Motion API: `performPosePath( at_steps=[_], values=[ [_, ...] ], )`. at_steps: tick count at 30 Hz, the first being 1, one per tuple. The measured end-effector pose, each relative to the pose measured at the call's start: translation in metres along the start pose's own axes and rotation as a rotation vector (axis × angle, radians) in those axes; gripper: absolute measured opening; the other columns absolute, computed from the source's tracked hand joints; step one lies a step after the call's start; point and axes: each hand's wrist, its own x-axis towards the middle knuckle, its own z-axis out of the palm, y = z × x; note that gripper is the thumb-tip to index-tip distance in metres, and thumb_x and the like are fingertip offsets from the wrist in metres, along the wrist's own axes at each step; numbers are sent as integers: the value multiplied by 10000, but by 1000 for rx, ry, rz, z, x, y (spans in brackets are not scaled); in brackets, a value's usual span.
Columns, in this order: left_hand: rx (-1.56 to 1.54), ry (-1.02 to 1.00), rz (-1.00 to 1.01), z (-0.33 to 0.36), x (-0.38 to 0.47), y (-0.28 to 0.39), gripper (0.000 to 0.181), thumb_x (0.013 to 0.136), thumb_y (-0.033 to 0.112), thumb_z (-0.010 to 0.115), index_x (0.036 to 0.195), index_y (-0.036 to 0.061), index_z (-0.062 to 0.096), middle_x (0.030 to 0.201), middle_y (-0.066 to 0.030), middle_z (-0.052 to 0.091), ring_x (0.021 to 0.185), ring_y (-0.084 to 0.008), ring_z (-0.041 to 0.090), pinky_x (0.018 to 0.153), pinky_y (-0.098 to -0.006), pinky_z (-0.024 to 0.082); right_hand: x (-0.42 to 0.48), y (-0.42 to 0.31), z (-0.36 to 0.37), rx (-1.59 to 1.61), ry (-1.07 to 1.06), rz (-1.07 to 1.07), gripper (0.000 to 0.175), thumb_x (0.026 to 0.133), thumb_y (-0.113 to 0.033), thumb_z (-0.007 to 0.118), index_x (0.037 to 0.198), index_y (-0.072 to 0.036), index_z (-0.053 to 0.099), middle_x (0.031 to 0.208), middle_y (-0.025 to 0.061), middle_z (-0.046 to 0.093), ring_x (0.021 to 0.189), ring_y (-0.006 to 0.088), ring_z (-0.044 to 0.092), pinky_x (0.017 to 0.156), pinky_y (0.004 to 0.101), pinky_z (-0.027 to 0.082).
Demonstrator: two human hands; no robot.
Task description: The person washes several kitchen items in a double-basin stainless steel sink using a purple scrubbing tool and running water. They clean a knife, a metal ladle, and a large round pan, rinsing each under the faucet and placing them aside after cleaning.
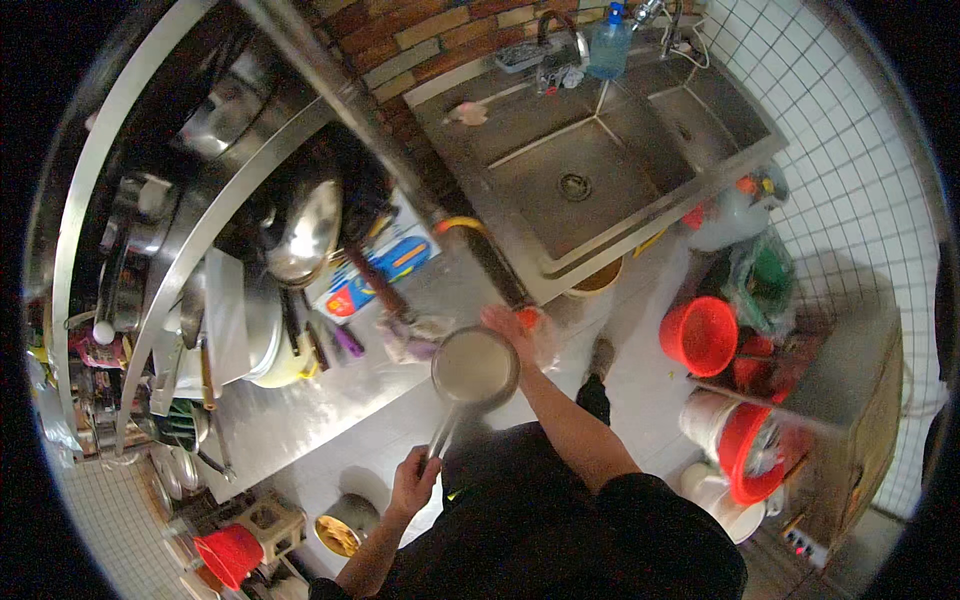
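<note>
My left hand point(415, 480) is closed around the handle of a long-handled round pan point(476, 367). The pan is held in front of my body, and its round face looks pale beige. Beyond it my right hand point(510, 326) is stretched out beside the counter's end, blurred and partly hidden by the pan. Something orange-red point(529, 318) shows at its fingers, with a clear, filmy thing below; whether the hand grips either is not plain. A crumpled pale cloth or bag point(409, 337) lies on the steel counter point(315, 420), left of the pan.
A steel sink point(574, 187) stands ahead to the right. Steel shelving point(217, 195) with cookware rises at left. Red buckets point(697, 336) and a wooden cabinet point(847, 420) line the right. A pot with yellowish contents point(345, 525) sits low at left, near a red container point(229, 555).
</note>
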Motion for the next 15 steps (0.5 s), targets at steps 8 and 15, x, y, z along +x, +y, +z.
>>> performPosePath(
  at_steps=[8,15],
  values=[
    [-196,-111,-12,175,112,163,227,952,195,545,1105,36,495,824,-48,582,670,-106,562,528,-247,454,25,-175,-131,40,-210,238,508,951,-439,476,1327,-98,447,1355,59,471,1242,226,439,1021,416,399],
    [-818,-206,8,209,200,235,682,889,119,585,1463,158,217,1314,-130,490,820,-187,623,526,-249,500,109,-213,-162,807,-227,363,347,953,-339,516,1172,-71,528,1185,87,571,1099,252,519,968,411,419]
  ],
)
